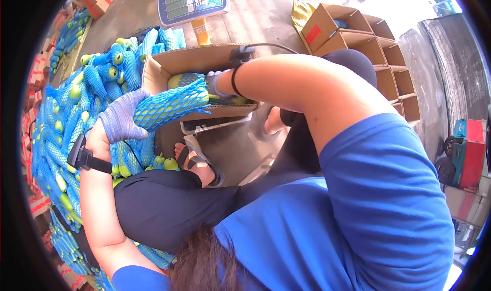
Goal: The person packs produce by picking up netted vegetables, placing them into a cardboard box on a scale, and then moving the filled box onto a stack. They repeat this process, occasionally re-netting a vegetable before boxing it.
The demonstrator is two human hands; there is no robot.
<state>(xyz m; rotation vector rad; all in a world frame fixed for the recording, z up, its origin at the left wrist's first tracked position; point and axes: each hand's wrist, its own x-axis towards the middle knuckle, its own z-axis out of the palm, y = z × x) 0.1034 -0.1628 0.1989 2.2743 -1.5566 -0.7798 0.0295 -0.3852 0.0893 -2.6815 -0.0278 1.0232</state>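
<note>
My left hand (123, 116), in a grey-purple knit glove, is closed around the rear end of a long green gourd in a blue foam net (171, 104). That gourd slants over the near left rim of a cardboard box (153, 76), its netted end pointing right. My right hand (219, 82), also gloved, reaches down inside the box. Its fingers curl at the right end of another netted gourd (186, 79) lying in there; the fingertips are partly hidden. More green shows low in the box beneath my right wrist.
A large heap of netted gourds (94, 94) lies on my left. The box rests on a platform scale (217, 125), with its display (192, 4) behind. Open divided cartons (353, 38) stand at the back right. My sandalled foot (197, 163) is close below the box.
</note>
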